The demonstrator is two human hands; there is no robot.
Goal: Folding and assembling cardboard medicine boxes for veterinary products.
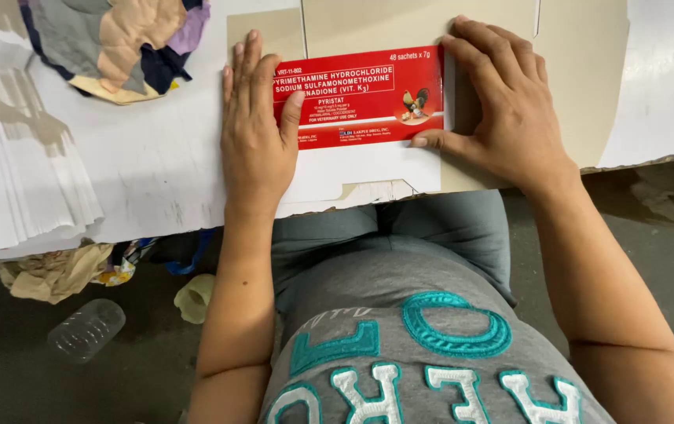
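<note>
Two hands lie flat on a flattened carton at the near edge of a white table [148, 165], seen from above the seated person.

Far left: a stack of white sheets [15, 180], fanned at the edges, on the table. Behind it, a patchwork cloth pad [117, 43] in grey, tan, navy and lilac.

Below the table edge, on the floor [117, 369]: crumpled cloth scraps [58, 271], a clear plastic bottle [86, 330] lying on its side, and a small pale yellow-green object [195, 298], kind not clear.

Centre left: left hand [254, 133], fingers extended and together, palm pressed down on the left end of the carton, thumb resting on its red panel. Grasping nothing.

Centre: the flattened carton [360, 169], white with a red printed panel bearing a small rooster picture, lying on a brown cardboard sheet [580, 86].

Centre right: right hand [502, 102], fingers spread and laid flat over the carton's right end and the brown sheet, thumb along the lower edge of the red panel. Pressing, not clenched.

Far right: a white surface [667, 78] beside the brown sheet.
</note>
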